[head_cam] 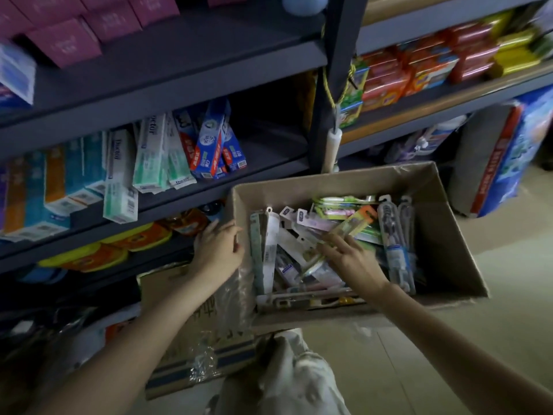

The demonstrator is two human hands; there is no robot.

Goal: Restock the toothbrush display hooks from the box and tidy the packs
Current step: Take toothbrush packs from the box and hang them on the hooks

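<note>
An open cardboard box (443,235) sits on the floor, holding several toothbrush packs (395,244) lying in a loose heap. My left hand (218,250) grips the box's left wall near the top corner, fingers curled over the rim. My right hand (350,259) reaches into the heap with its fingers spread and touches the packs in the middle, beside a green and orange pack (356,223). Whether it pinches one I cannot tell. No display hooks show plainly; a pack (353,94) hangs on a yellow cord at the shelf post.
Dark metal shelves (185,70) rise at the left, stocked with toothpaste cartons (149,151) and pink boxes (65,40). Soap packs (419,67) fill the right shelves. A second taped carton (191,354) lies under my left arm. A big blue bag (514,151) stands at the right.
</note>
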